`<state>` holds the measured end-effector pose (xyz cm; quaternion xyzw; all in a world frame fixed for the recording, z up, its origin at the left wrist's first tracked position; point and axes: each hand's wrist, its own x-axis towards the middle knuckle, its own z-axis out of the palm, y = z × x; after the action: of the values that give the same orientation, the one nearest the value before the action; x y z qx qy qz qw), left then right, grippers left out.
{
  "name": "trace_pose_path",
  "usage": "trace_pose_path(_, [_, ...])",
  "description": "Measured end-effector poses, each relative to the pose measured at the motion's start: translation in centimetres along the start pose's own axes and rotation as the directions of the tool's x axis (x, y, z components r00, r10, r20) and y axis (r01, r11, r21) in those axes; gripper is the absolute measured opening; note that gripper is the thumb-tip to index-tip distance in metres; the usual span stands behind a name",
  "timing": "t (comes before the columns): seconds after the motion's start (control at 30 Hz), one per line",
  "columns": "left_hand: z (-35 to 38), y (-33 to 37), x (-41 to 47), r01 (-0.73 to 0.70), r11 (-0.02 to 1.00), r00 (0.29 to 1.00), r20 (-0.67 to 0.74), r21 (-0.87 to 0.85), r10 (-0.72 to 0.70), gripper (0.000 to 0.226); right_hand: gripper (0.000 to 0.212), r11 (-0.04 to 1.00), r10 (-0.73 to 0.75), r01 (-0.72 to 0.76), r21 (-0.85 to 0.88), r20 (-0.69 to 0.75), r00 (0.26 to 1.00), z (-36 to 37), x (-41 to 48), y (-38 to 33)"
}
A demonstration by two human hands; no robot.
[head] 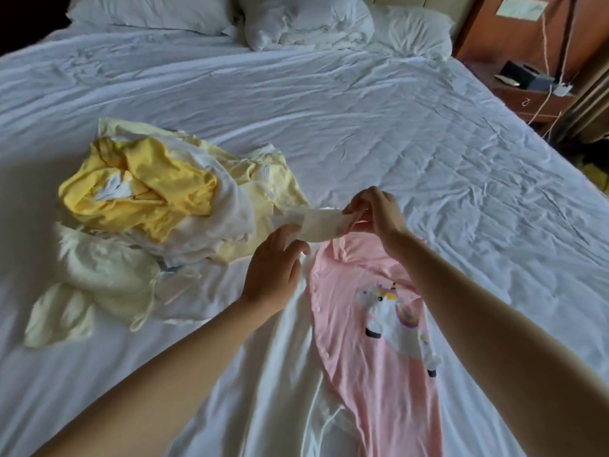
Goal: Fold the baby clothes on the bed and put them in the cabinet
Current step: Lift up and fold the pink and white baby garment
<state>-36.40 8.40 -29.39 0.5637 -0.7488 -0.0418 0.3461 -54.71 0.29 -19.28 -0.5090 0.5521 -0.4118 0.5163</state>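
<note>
- Pinching one end of a white cloth with the right hand, fingers clamped on it just above the top of a pink romper.
- Touching the cloth's other end with the left hand, fingers loosely apart.
- Working over the romper lying flat on the bed, unicorn print up, beside a yellow and cream clothes heap.

The bed sheet is white matt cloth, creased all over. The pink romper is smooth matt knit with pale snaps. Left of the romper, the yellow baby clothes are soft crumpled cloth. Above its neck, the cream cloth piece looks thin. Far right of the romper, the nightstand is reddish wood.
</note>
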Motion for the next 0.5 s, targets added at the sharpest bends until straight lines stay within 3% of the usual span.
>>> trace_pose_path(0.1, [1.2,1.5,1.8,-0.001,0.997,1.0,0.019,-0.072,0.002,0.028,0.026,0.984,-0.044,0.026,-0.178,-0.101,0.994,-2.9,0.4,1.7])
trace_pose_path(0.17, [1.9,2.3,2.9,0.004,0.996,1.0,0.027,-0.087,-0.002,0.035,0.012,0.972,-0.036,0.013,-0.233,-0.094,0.995,-4.2,0.6,3.1])
trace_pose_path(0.27, [3.1,2.8,4.5,-0.015,1.0,0.99,0.142,-0.024,0.018,0.048,0.03,0.916,-0.009,-0.036,-0.399,-0.111,0.994,-5.4,1.3,5.9])
trace_pose_path(0.33, [4.1,2.8,5.4,-0.073,0.994,0.961,0.272,0.084,0.047,0.061,0.04,0.864,-0.066,-0.004,-0.503,-0.12,0.991,-5.8,1.4,7.4])
trace_pose_path(0.43, [5.6,2.4,5.7,-0.106,0.959,0.902,0.432,0.264,-0.019,0.059,0.038,0.66,-0.291,0.158,-0.734,-0.057,0.955,-6.0,0.6,9.0])
trace_pose_path(0.5, [6.2,2.1,5.1,-0.029,0.951,0.868,0.479,0.309,-0.13,0.058,0.042,0.526,-0.282,0.216,-0.822,0.071,0.957,-5.9,-0.5,10.2])
